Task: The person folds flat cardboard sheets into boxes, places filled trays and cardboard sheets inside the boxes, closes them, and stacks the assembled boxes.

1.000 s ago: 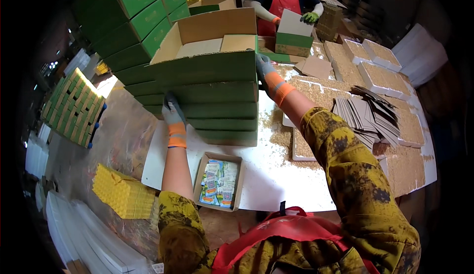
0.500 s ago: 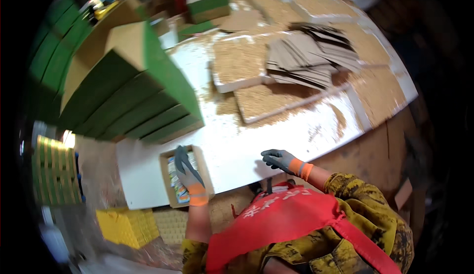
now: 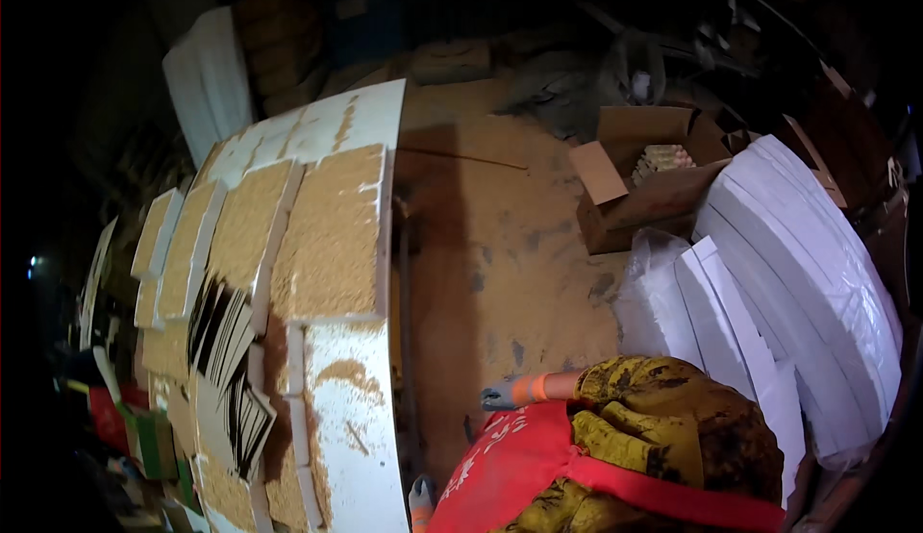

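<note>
The right hand (image 3: 501, 395), gloved in grey and orange, is held in front of the red apron (image 3: 514, 456), over the floor; nothing is seen in it, but how far its fingers are curled cannot be told. The left hand (image 3: 421, 496) is partly cut off by the lower edge, just beside the white table (image 3: 358, 408), and its grip cannot be made out. On the table, trays of tan granular filling (image 3: 332, 235) are laid out, with grey cardboard sheets (image 3: 228, 379) fanned unevenly across them. If the table were knocked by a hip or elbow, sheets could be slid off and filling spilled. On the right, plastic-wrapped white panels (image 3: 798, 273) could be shifted if brushed by the camouflage sleeve (image 3: 673, 408), and the cardboard box's (image 3: 635, 211) jutting flap could be snagged in passing.
</note>
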Tool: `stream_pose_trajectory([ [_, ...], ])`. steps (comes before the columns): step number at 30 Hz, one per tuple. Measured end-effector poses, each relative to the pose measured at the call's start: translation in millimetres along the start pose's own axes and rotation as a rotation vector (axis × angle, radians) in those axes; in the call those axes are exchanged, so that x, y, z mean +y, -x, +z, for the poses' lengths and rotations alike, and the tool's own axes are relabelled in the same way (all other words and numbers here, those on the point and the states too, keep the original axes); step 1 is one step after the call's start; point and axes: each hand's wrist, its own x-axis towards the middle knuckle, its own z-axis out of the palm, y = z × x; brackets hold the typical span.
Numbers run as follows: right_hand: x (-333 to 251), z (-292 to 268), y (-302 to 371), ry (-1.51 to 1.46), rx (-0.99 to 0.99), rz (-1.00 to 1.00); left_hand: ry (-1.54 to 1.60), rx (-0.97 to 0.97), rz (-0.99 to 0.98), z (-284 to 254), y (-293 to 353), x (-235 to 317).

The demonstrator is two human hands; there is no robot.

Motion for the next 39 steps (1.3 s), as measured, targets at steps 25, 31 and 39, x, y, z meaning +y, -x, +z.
stream_pose_trajectory([
  [25, 345, -386, -20, -1.036, 0.800, 0.583, -0.706, -0.457, 0.734, 260, -535, 563],
  [31, 398, -492, -43, -1.571, 1.104, 0.564, -0.611, -0.563, 0.549, 503, -579, 872],
  [39, 572, -631, -111, -1.477, 1.277, 0.314, -0.835, -0.714, 0.577, 671, -660, 1004],
])
